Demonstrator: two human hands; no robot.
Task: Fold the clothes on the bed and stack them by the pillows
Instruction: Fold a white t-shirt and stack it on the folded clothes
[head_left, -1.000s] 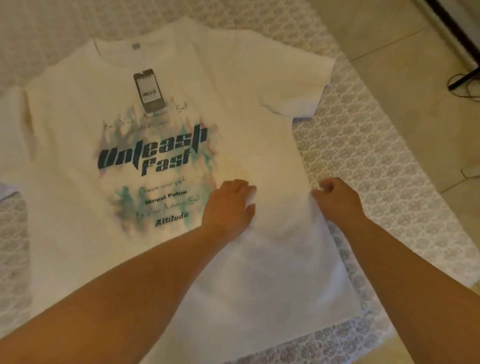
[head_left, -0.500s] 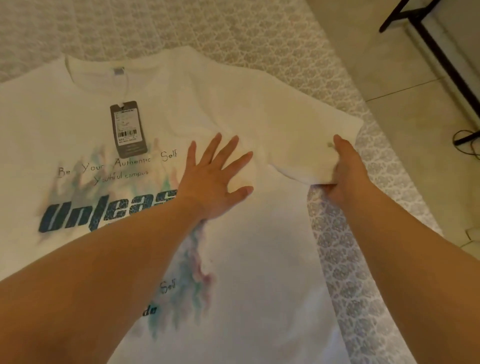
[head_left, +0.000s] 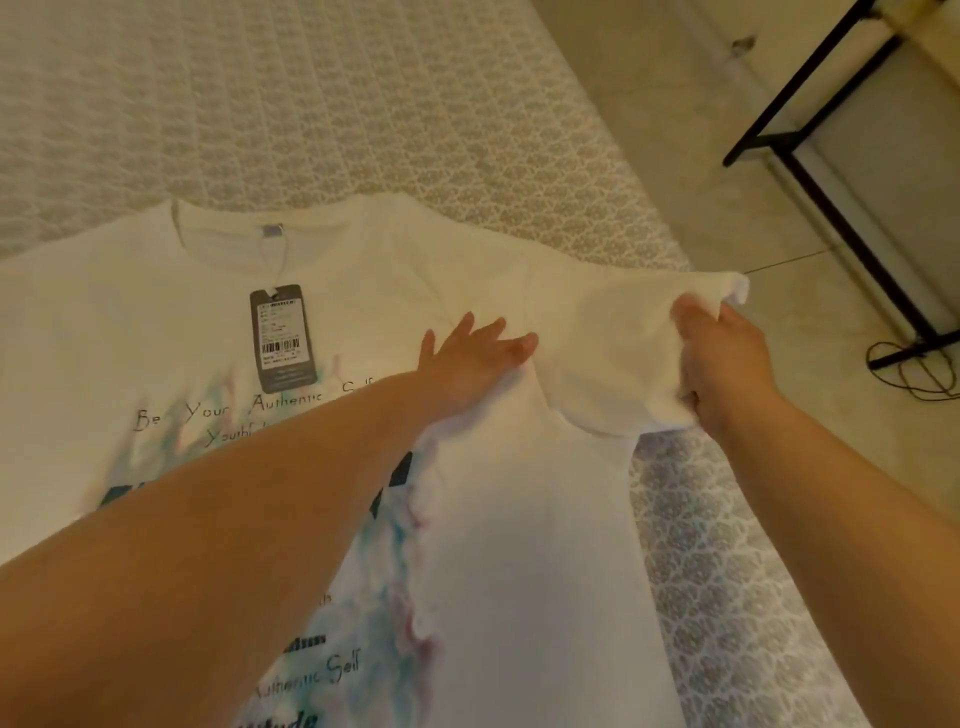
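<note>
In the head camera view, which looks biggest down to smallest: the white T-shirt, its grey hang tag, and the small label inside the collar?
1. White T-shirt, filling much of the view.
2. Grey hang tag, lying on the chest.
3. Collar label, a tiny patch.
The gaps are wide, so nearness to the camera does not change the order.

A bed (head_left: 363, 104) with a pale patterned cover carries a white printed T-shirt (head_left: 519, 545) spread face up, a grey tag (head_left: 283, 338) lying on its chest.
</note>
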